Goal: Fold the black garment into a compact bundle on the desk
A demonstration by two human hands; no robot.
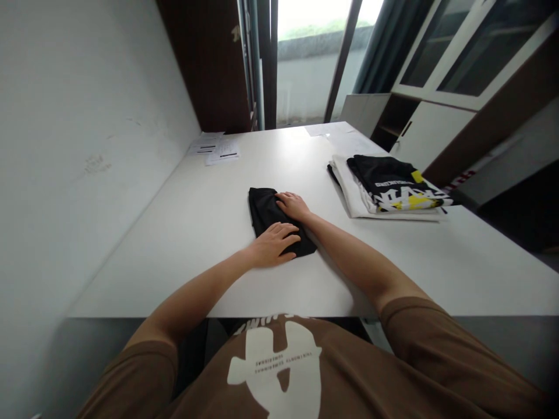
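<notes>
A small folded black garment lies on the white table in front of me. My left hand rests flat on its near end, fingers spread toward the right. My right hand lies flat on its right edge a little farther away. Both palms press down on the cloth; neither hand grips it.
A stack of folded shirts, black with yellow and white print on top of white, sits at the right of the table. Papers lie at the far left corner, more papers at the far right. A wall runs along the left, cabinets stand at right.
</notes>
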